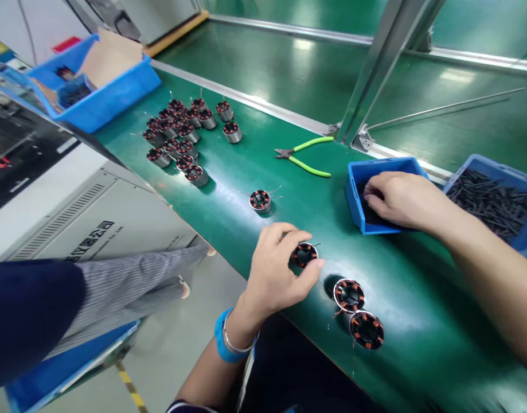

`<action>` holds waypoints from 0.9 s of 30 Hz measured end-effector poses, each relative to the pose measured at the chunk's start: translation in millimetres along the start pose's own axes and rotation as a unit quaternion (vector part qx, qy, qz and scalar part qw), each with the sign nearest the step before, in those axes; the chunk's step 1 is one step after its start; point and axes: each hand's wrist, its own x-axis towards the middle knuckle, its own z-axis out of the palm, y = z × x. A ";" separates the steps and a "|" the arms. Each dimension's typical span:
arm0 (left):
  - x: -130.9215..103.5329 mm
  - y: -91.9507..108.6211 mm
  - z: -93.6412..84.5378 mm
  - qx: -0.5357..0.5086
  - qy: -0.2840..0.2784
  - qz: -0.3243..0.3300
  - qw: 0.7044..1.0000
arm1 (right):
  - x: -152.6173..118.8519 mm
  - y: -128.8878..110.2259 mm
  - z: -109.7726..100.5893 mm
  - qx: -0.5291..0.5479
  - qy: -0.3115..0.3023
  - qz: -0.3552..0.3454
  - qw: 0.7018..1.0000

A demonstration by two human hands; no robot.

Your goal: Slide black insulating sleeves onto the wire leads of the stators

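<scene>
My left hand (276, 267) curls its thumb and fingers round a motor stator (305, 254), a metal ring with copper windings, near the bench's front edge. My right hand (394, 195) reaches into a small blue bin (377, 229); its fingertips dip among dark pieces, and what they hold, if anything, is hidden. Two more stators (349, 295) stand touching each other to the right of my left hand. Another single stator (260, 201), with thin wires sticking out, sits beyond that hand.
Several stators (188, 133) cluster at the far left of the green bench (229, 229). Green-handled cutters (304, 156) lie behind. A second blue bin (482, 160) of dark strips stands right. A large blue crate (117, 92) is far left, and a person's striped trouser leg (134, 281) is nearby.
</scene>
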 end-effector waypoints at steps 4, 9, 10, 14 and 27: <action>3.1 0.4 13.7 -0.093 -0.052 0.003 0.994 | 1.0 3.5 8.1 0.001 0.011 -0.021 1.000; -9.7 5.7 24.4 -0.146 -0.025 -0.045 0.988 | -2.6 9.6 12.5 0.044 0.060 -0.022 0.997; -11.2 6.6 26.2 -0.154 -0.017 -0.057 0.986 | -6.0 7.9 9.1 0.057 0.085 -0.021 0.995; -11.7 6.0 32.3 -0.202 -0.010 -0.110 0.973 | -31.4 -21.5 -13.4 0.165 0.225 -0.009 0.960; -8.5 5.6 32.6 -0.220 -0.036 -0.136 0.965 | -58.3 -96.9 13.6 0.608 0.088 0.109 0.781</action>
